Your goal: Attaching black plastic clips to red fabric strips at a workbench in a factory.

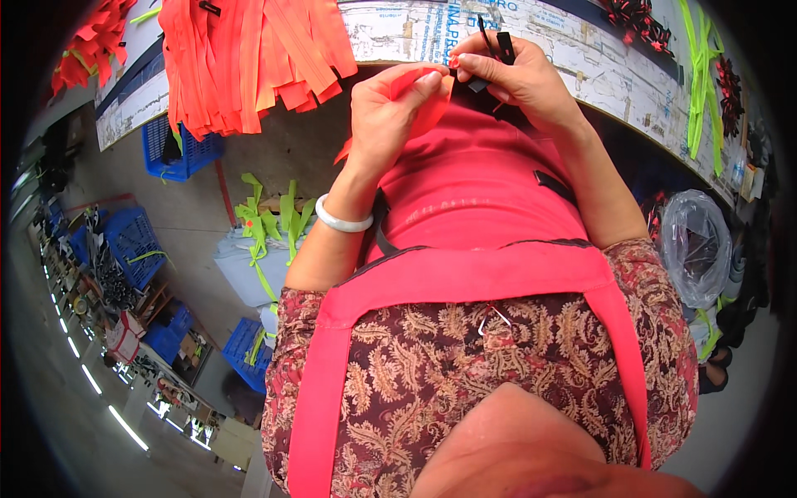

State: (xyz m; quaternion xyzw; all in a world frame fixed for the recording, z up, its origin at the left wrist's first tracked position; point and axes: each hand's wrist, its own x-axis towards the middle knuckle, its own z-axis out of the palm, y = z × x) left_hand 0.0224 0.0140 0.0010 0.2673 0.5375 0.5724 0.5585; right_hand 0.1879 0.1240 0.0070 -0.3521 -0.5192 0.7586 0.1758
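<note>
My left hand [383, 112] is closed on a bright orange zipper tape [432, 108], pinched between thumb and fingertips, with part of it hanging below the hand. Close beside it, my right hand [525, 81] is closed around small black pieces that look like zipper pulls [505, 48]; one sticks up past the fingers. A small orange bit shows at the right thumb and fingertip. The two hands almost meet at the table's near edge, and where the tape meets the black parts is mostly hidden by fingers. Left of them, a thick pile of orange zipper tapes [249, 62] hangs over the edge.
The worktable [390, 33] has a worn, printed white covering. Neon-green strips [701, 83] and black-and-red bundles [638, 23] lie on its right. A blue crate [184, 153] stands beneath the left end. Folded fabric with green strips [259, 224] is at my left, a plastic-lined bin [696, 241] at right.
</note>
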